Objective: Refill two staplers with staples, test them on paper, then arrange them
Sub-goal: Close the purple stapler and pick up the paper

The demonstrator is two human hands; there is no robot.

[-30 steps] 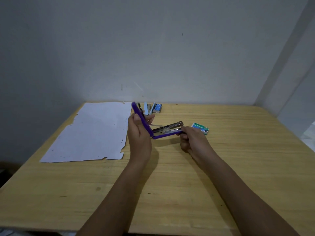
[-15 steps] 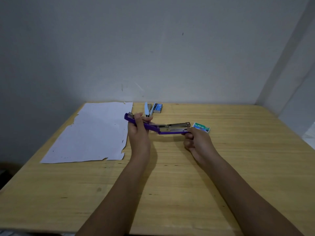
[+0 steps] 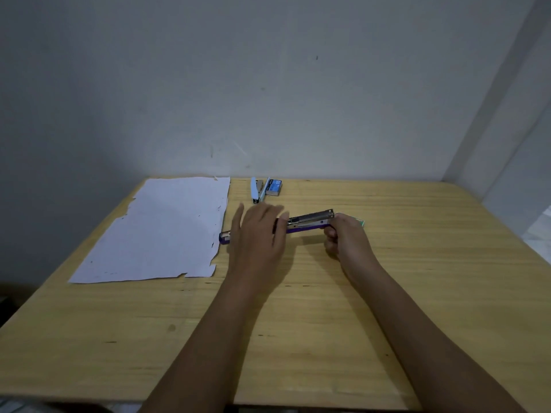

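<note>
A purple stapler (image 3: 307,223) lies swung fully open and flat on the wooden table (image 3: 328,323), its metal staple channel facing up. My right hand (image 3: 343,234) grips the right end of it. My left hand (image 3: 258,231) hovers over the stapler's middle with fingers spread, holding nothing; the purple lid's tip (image 3: 225,236) shows to its left. A light blue stapler (image 3: 258,190) lies at the back of the table beside a blue staple box (image 3: 273,187). A green staple box (image 3: 361,223) peeks out behind my right hand. White paper (image 3: 161,231) lies at the left.
The paper has torn, ragged edges along its right and near sides. A grey wall stands right behind the table, and another wall closes in at the far right.
The purple stapler's lid went from raised to laid flat on the table. My left hand let go of the lid and now hovers open above it. My right hand kept its grip.
</note>
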